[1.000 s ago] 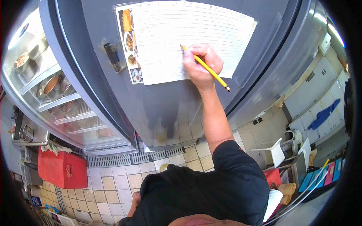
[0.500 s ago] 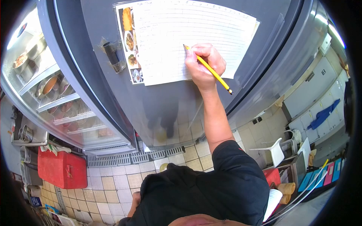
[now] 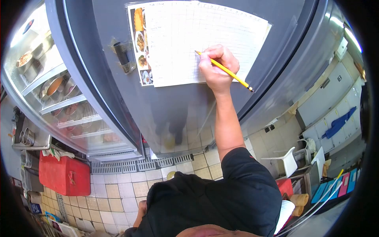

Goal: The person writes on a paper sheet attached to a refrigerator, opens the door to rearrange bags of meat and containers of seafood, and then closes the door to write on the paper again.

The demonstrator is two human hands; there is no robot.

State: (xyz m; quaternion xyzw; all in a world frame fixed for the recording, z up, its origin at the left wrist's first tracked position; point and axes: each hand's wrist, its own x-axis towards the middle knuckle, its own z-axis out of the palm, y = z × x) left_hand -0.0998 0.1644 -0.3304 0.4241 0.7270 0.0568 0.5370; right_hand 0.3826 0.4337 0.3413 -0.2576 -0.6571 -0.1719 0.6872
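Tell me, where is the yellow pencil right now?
In the head view, upper right of centre: the yellow pencil sits in the right hand, its tip on the lined sheet stuck to the grey fridge door.

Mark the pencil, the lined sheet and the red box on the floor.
pencil (image 3: 237, 79): head view, yellow shaft beyond the hand.
lined sheet (image 3: 185, 39): head view, middle of the paper.
red box (image 3: 65, 175): head view, middle of its top face.
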